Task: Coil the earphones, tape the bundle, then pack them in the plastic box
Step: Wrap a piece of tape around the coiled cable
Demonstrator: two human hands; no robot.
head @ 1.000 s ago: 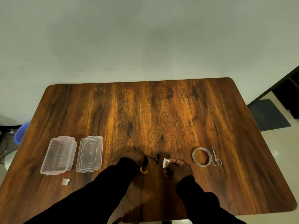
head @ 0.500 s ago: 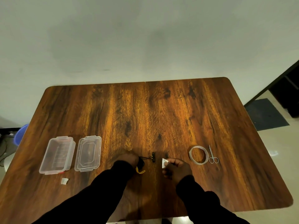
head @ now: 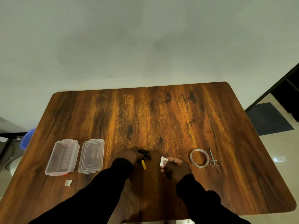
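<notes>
The left hand [head: 127, 156] grips the coiled black earphones [head: 144, 155] near the table's [head: 161, 113] near-centre. The right hand [head: 175, 165] pinches a tape piece [head: 163, 160]. The open plastic box [head: 63, 157] sits far left, beside its lid [head: 91, 156].

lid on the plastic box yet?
No, the lid lies on the table beside the open plastic box.

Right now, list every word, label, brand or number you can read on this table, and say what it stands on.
None can be read.
Clear plastic box and clear plastic lid: no print visible.
Clear tape roll and small steel scissors: no marking legible.
White tape piece in the right hand: blank.
</notes>
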